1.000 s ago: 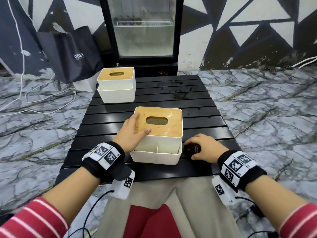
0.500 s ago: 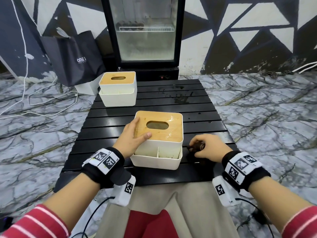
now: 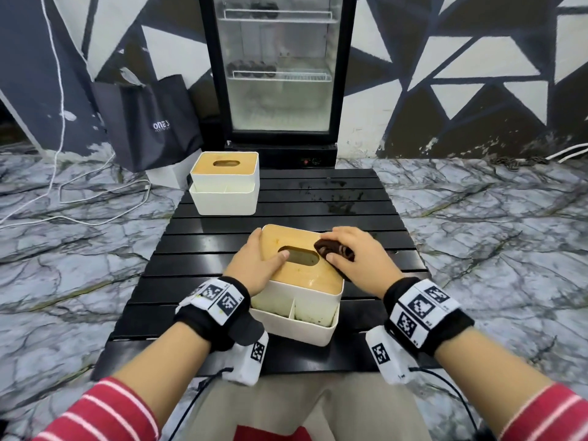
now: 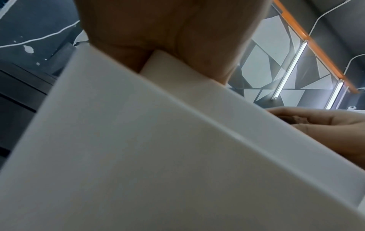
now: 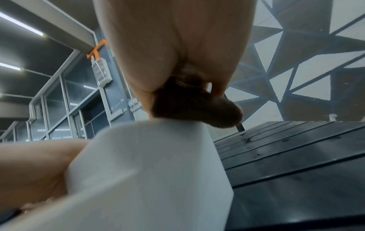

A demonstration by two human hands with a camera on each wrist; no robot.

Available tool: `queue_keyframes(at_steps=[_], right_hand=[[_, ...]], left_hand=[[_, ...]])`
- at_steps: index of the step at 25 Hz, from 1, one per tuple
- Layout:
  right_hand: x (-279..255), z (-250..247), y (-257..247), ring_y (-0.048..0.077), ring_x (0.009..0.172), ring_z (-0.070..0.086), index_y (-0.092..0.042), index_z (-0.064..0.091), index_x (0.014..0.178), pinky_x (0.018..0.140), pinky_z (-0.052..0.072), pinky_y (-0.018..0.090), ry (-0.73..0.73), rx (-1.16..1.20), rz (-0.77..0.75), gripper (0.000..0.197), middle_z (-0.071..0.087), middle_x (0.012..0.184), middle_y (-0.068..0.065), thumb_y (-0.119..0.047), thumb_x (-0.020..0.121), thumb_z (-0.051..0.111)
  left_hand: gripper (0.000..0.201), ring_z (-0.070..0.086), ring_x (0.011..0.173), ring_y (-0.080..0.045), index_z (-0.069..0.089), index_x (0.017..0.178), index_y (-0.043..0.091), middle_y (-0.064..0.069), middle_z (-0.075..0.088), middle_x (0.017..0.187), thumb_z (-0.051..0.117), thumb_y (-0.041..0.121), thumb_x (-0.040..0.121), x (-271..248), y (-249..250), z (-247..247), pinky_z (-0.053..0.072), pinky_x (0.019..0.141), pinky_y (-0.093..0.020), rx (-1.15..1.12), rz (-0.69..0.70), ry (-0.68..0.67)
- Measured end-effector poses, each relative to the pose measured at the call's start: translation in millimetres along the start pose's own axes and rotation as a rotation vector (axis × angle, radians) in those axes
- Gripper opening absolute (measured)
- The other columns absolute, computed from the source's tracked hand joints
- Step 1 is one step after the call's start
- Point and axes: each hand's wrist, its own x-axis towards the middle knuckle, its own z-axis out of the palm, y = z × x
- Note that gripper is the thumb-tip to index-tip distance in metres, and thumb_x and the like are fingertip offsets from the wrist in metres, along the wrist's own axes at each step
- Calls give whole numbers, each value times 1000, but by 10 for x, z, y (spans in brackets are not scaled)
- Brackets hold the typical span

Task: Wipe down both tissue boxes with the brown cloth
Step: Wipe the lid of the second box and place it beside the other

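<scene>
The near tissue box (image 3: 302, 300), white with a wooden lid and an oval slot, stands at the front of the black slatted table (image 3: 366, 218). My left hand (image 3: 257, 259) grips its left top edge, thumb on the lid by the slot. My right hand (image 3: 350, 253) holds the bunched brown cloth (image 3: 334, 249) against the lid's right side, at the slot's right end. In the right wrist view the brown cloth (image 5: 195, 106) bulges from under my palm above the box's white wall (image 5: 150, 164). The left wrist view is filled by the box's side (image 4: 138, 148). A second, matching tissue box (image 3: 224, 183) sits at the table's far left.
A glass-door fridge (image 3: 276, 74) stands behind the table, with a dark bag (image 3: 149, 122) to its left. White cables (image 3: 79, 198) trail over the marble floor on the left. Dark smudges (image 3: 334, 192) mark the far slats.
My right hand has lifted the brown cloth off the table beside the box and brought it onto the lid. The left hand has kept its grip on the box.
</scene>
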Motion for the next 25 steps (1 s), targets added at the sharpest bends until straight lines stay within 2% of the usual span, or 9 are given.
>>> queue_keyframes(at_steps=[3, 8, 10, 12, 14, 17, 21, 23, 25], right_hand=[[-102, 180, 31, 9, 124, 35, -20, 51, 126, 108, 21, 21, 45, 39, -73, 36, 45, 133, -1, -22, 90, 53], [-360, 326, 38, -5, 118, 32, -23, 55, 122, 102, 16, 3, 27, 124, -210, 39, 44, 124, -15, -37, 87, 43], [-254, 282, 104, -5, 115, 34, -21, 57, 120, 102, 19, 5, 31, 132, -215, 34, 47, 123, -11, -28, 88, 48], [-78, 238, 177, 2, 117, 37, -20, 56, 121, 106, 25, 16, 64, 124, -160, 31, 50, 126, -4, -19, 90, 52], [50, 207, 211, 9, 121, 38, -21, 54, 123, 106, 25, 21, 66, 99, -80, 33, 48, 130, -2, -16, 91, 53], [-32, 262, 159, 8, 120, 37, -22, 53, 123, 105, 24, 20, 78, 80, -95, 33, 48, 128, -4, -18, 90, 52], [-373, 318, 62, -2, 117, 35, -26, 53, 122, 102, 21, 8, 3, 86, -246, 37, 45, 124, -14, -37, 89, 42], [-361, 285, 92, -3, 116, 36, -26, 54, 122, 102, 22, 8, -23, 94, -280, 39, 45, 122, -17, -38, 88, 39], [-232, 253, 155, 0, 114, 38, -25, 55, 121, 102, 25, 12, -18, 94, -263, 35, 45, 119, -17, -33, 89, 44]], left_hand=[[69, 42, 130, -27, 15, 149, 19, -8, 39, 146, 48, 42, 93, 38, -21, 65, 35, 102, -35, 30, -37, 60], [66, 44, 129, -27, 17, 149, 23, -6, 40, 146, 47, 42, 93, 62, -31, 87, 36, 103, -36, 37, -56, 73], [65, 44, 128, -28, 18, 148, 25, -5, 42, 145, 48, 41, 93, 59, -34, 68, 37, 103, -37, 32, -45, 65], [63, 45, 127, -28, 20, 148, 26, -5, 44, 143, 48, 40, 93, 45, -20, 53, 38, 103, -37, 19, -40, 62], [61, 46, 125, -28, 21, 147, 26, -6, 46, 140, 47, 40, 93, 28, 3, 57, 38, 101, -36, 22, -37, 70], [62, 46, 124, -28, 19, 148, 26, -7, 46, 140, 45, 40, 94, 9, 20, 69, 38, 98, -35, 52, -48, 90], [61, 46, 124, -30, 18, 148, 26, -8, 46, 140, 44, 40, 94, 3, 30, 70, 38, 97, -36, 68, -48, 87], [61, 47, 123, -29, 19, 148, 27, -7, 47, 139, 44, 40, 94, 16, 13, 60, 39, 98, -37, 59, -31, 74], [60, 48, 122, -29, 21, 147, 28, -7, 49, 137, 47, 40, 93, 20, -8, 55, 41, 98, -37, 34, -27, 65]])
